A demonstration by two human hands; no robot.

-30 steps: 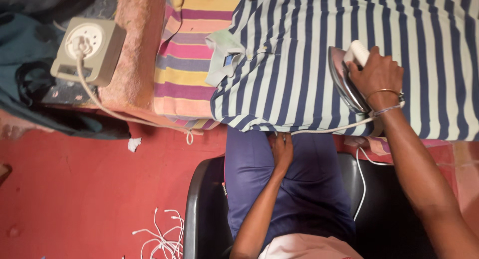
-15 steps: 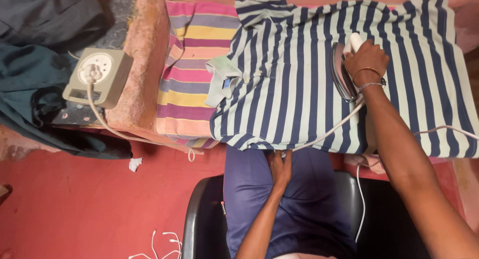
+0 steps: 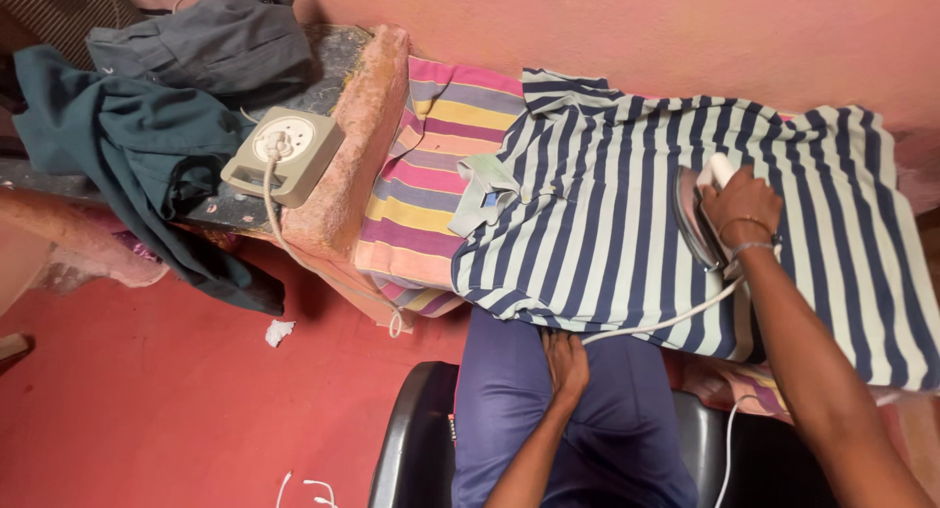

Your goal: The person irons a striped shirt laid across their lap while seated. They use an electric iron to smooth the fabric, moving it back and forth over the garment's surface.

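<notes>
The electric iron (image 3: 697, 217) rests soleplate down on the navy-and-white striped polo shirt (image 3: 607, 224), right of its collar. Our right hand (image 3: 741, 207) is clenched around the iron's white handle; its white cord (image 3: 656, 324) trails off the shirt's near edge. Our left hand (image 3: 566, 363) lies flat and released on our blue-clad lap. Beneath the shirt we see a multicoloured striped cloth (image 3: 426, 190); further left, a beige socket box (image 3: 282, 156).

The right hand (image 3: 741, 207) has slid the iron (image 3: 697, 217) along the striped polo shirt (image 3: 627, 214), away from its collar and toward the hem. The head has lifted, so the pink wall (image 3: 636, 28) behind the shirt and more of the dark clothes (image 3: 147, 126) left of it now show.
</notes>
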